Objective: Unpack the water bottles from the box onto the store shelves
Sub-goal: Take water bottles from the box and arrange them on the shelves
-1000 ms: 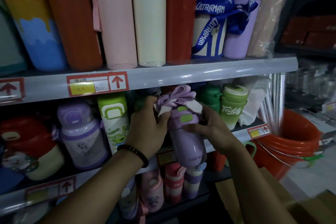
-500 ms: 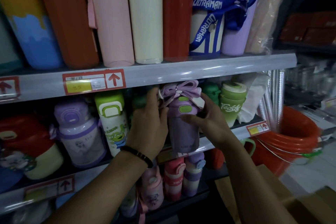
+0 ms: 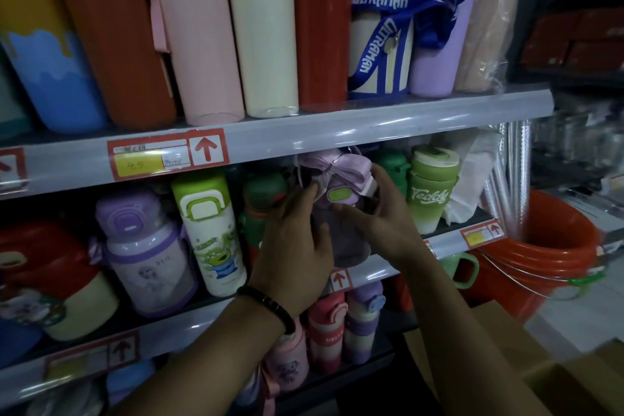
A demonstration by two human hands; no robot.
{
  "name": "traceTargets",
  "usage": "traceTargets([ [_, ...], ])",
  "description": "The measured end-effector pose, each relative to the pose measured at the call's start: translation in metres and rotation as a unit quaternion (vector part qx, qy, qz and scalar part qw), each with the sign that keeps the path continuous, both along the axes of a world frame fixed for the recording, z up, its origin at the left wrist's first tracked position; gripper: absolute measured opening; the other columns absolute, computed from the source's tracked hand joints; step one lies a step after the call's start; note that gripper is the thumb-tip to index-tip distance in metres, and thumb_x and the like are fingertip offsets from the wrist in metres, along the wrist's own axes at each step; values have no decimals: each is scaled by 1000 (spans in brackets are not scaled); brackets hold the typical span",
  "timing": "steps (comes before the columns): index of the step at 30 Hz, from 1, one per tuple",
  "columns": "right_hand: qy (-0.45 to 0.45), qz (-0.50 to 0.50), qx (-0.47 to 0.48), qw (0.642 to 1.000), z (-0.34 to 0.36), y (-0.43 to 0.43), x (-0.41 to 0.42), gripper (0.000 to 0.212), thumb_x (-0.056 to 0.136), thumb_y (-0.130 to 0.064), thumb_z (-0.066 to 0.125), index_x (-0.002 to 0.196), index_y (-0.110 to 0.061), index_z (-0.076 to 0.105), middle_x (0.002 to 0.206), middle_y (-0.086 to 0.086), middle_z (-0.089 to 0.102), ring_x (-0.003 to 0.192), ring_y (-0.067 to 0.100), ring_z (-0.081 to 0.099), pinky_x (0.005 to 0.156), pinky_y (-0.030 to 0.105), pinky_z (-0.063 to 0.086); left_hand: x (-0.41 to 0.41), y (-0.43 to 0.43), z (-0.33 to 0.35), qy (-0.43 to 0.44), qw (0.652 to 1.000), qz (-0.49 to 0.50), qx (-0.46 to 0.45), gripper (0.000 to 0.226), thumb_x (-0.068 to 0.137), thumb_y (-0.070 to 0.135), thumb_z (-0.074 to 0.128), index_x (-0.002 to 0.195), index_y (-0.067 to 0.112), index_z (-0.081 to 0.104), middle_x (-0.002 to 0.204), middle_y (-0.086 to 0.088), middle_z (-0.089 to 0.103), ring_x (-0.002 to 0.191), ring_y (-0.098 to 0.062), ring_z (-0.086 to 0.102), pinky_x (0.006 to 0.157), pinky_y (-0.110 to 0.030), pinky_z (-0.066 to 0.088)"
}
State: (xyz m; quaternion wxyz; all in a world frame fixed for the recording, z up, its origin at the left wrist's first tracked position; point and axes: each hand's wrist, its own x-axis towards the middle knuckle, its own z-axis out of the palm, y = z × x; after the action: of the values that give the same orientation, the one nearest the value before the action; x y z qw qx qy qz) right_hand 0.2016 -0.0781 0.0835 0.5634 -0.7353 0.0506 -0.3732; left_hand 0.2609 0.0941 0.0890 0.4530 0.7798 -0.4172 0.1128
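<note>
Purple water bottle (image 3: 344, 240) held at edge of middle shelf (image 3: 445, 242), fingers of left hand (image 3: 293, 247) and right hand (image 3: 388, 223) curled round it; green cup (image 3: 429, 193) beside, orange bucket (image 3: 540, 263) past rack's end

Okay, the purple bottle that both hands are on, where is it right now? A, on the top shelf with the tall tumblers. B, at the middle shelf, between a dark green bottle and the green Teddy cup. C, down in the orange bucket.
B: the left hand and right hand hold the purple bottle at the middle shelf, with the dark green bottle on one side and the Teddy cup on the other.
</note>
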Motion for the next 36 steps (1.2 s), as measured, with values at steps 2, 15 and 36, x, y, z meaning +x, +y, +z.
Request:
traceTargets([
  [2, 20, -5, -21, 1000, 1, -2, -1, 61, 85, -12, 85, 139, -17, 57, 126, 3, 74, 117, 24, 71, 103, 55, 56, -2, -2, -3, 7, 1000, 4, 7, 67, 97, 23, 59, 159, 28, 35, 159, 3, 44, 147, -19, 41, 117, -44, 43],
  [15, 47, -101, -143, 983, -4, -9, 5, 63, 76, -14, 93, 129, -19, 60, 114, -11, 73, 102, 2, 70, 84, 26, 56, -15, -5, -2, -24, 998, -33, 49, 74, 87, 18, 67, 154, 22, 36, 159, -2, 37, 148, -23, 37, 119, -43, 36],
  [36, 132, -77, -199, 968, 8, -26, -3, 64, 70, -42, 91, 128, -34, 63, 111, -13, 75, 98, 7, 72, 86, 42, 60, -27, -2, -11, -15, 995, 16, 93, 82, 84, 28, 70, 156, 21, 31, 143, -6, 36, 135, -31, 39, 111, -48, 43],
])
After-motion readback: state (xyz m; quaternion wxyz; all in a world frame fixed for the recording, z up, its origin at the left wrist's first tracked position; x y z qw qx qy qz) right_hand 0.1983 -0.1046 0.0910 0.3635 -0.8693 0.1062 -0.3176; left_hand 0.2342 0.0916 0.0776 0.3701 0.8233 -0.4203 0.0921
